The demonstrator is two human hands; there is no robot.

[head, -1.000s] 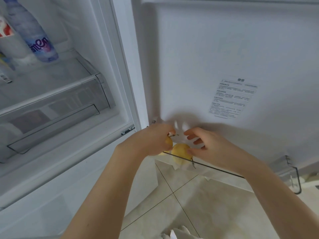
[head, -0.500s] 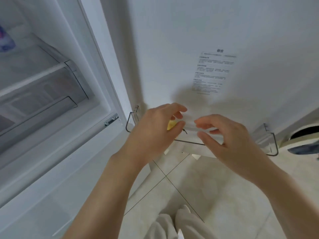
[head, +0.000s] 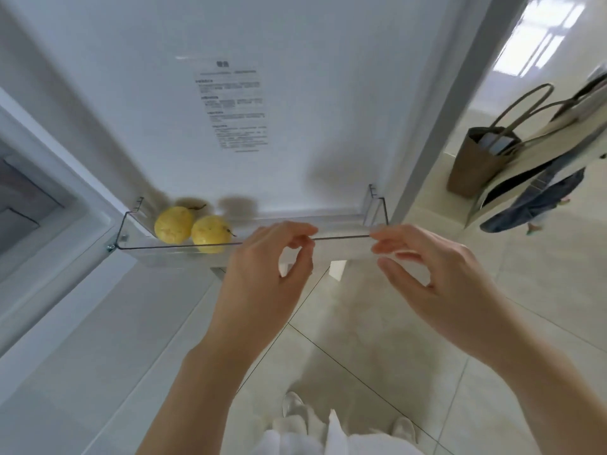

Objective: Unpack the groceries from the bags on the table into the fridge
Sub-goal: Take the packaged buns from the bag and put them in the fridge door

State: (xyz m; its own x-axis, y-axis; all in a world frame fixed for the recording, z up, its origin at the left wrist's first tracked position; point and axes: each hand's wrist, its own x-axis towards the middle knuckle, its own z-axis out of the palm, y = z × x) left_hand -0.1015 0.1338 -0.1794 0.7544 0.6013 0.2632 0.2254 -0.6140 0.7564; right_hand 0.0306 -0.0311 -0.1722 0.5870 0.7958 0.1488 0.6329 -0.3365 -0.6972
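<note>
Two yellow pears (head: 193,228) lie side by side at the left end of the clear door shelf (head: 341,249) with a wire rail, low on the open fridge door (head: 295,93). My left hand (head: 262,277) hovers in front of the shelf's middle, to the right of the pears, thumb and forefinger nearly meeting. My right hand (head: 433,274) is near the shelf's right end, fingers loosely curved. I see nothing held in either hand.
A printed label (head: 233,103) is stuck on the door's inner face. The fridge body with a drawer (head: 19,198) is at the left. On the tiled floor at the right stands a brown tote bag (head: 476,159), beside dark cloth (head: 538,195).
Both hands have drawn back from the pears, which now lie uncovered on the door shelf. My view has swung right and down, away from the fridge interior.
</note>
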